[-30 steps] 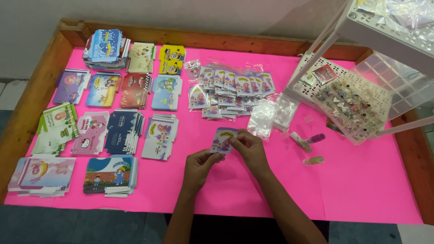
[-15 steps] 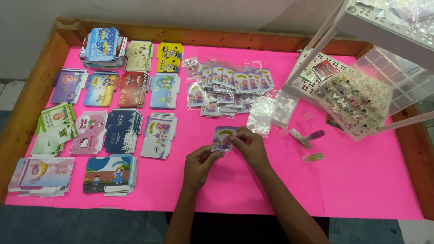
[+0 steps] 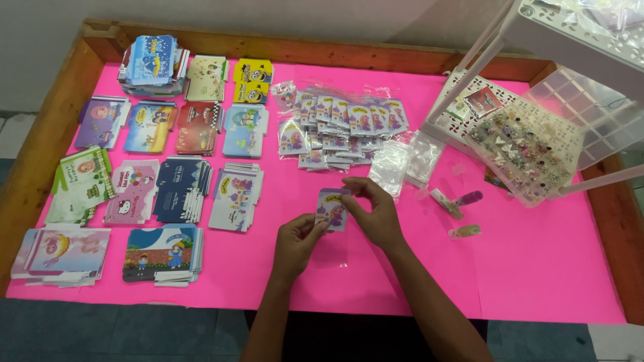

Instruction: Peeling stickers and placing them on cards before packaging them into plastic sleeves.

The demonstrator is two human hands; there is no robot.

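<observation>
Head view: both hands meet over the pink table [image 3: 550, 268], clamped on one small card [image 3: 333, 208]. Left hand [image 3: 298, 240] pinches the card's lower left corner; right hand [image 3: 376, 211] grips its top and right edge. The card is purple with a cartoon figure and sits just above the table, near its middle.

Left of the hands, twelve stacks of flat printed boxes [image 3: 181, 188] lie in rows: blue, cream, yellow, purple, red, green, pink, navy. Behind the card lies a spread of bagged purple cards [image 3: 342, 121], too overlapped to count. Clear empty bags [image 3: 406, 161] lie just right of them. Three small tubes [image 3: 459, 211] lie near the right hand. A clear tray of beads [image 3: 530, 147] stands at far right.
</observation>
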